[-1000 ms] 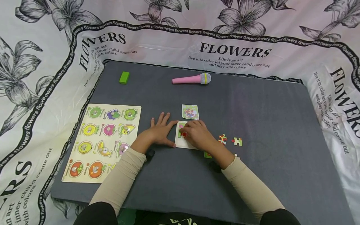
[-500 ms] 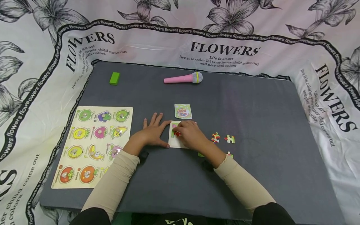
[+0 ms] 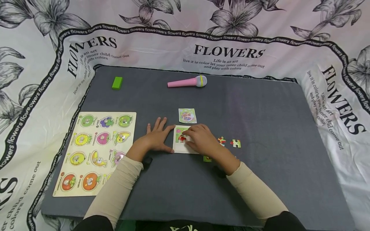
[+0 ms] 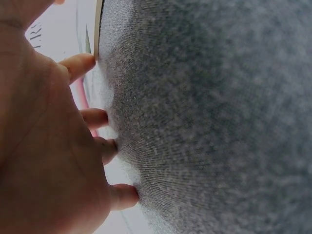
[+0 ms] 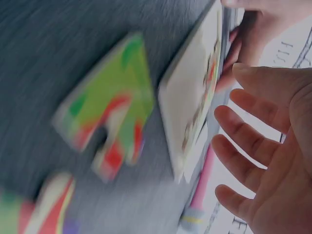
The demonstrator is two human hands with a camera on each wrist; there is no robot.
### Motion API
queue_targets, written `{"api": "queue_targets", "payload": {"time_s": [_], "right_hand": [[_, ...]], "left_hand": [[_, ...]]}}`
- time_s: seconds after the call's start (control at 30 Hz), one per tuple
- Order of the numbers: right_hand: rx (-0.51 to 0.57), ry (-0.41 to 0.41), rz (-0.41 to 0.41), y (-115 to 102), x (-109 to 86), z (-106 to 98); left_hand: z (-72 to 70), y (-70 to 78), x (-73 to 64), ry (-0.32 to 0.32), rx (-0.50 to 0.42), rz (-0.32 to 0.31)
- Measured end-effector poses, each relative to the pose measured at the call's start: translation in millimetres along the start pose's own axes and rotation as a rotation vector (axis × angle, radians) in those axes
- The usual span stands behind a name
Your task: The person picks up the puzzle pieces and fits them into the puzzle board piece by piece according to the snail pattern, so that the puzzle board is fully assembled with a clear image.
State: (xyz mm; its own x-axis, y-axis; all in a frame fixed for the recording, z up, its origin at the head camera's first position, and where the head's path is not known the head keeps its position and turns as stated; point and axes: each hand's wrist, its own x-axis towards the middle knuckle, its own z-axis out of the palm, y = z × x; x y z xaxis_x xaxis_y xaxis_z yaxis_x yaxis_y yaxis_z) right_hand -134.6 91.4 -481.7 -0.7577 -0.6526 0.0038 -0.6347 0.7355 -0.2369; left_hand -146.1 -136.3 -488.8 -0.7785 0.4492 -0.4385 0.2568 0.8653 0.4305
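My left hand point(image 3: 156, 136) lies flat on the grey mat point(image 3: 260, 106) with fingers spread, its thumb against the left edge of a small white puzzle tray point(image 3: 177, 146). In the left wrist view the left hand point(image 4: 48, 146) presses its fingertips on the mat. My right hand point(image 3: 200, 138) rests over the tray's right part, fingers on the red and green pieces set in it. The right wrist view shows the right hand point(image 5: 273, 146) with fingers loosely straight and holding nothing, beside the tray point(image 5: 192, 107) seen edge-on and a loose green piece point(image 5: 109, 124).
Loose puzzle pieces point(image 3: 236, 143) lie right of my right hand, another point(image 3: 207, 158) beside its wrist. A picture card point(image 3: 187, 115) sits behind the tray. A fruit peg board point(image 3: 95, 150) lies at left. A pink toy microphone point(image 3: 187, 82) and a green block point(image 3: 117, 82) lie at the back.
My right hand has drawn back a little to the right, uncovering more of the pieces in the tray. The left hand has stayed in place. The head view has shifted slightly.
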Motion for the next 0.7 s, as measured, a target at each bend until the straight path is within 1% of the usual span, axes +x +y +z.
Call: {"api": "queue_targets", "payload": {"time_s": [0.2,0.43,0.57,0.7], "right_hand": [[0.002,0.009,0.051,27.2,-30.1,-10.6],[0.011,-0.017,0.154,61.6,-68.2,-19.2],[0.022,-0.014,0.194,73.0,-85.1,-20.5],[0.034,-0.004,0.196,77.7,-96.2,-20.0]], "left_hand": [[0.9,0.3,1.1,-0.001,0.0,-0.011],[1.5,1.9,2.0,0.003,0.009,-0.009],[1.5,3.7,1.6,0.001,0.002,-0.002],[2.8,4.2,2.5,0.001,0.003,0.0]]}}
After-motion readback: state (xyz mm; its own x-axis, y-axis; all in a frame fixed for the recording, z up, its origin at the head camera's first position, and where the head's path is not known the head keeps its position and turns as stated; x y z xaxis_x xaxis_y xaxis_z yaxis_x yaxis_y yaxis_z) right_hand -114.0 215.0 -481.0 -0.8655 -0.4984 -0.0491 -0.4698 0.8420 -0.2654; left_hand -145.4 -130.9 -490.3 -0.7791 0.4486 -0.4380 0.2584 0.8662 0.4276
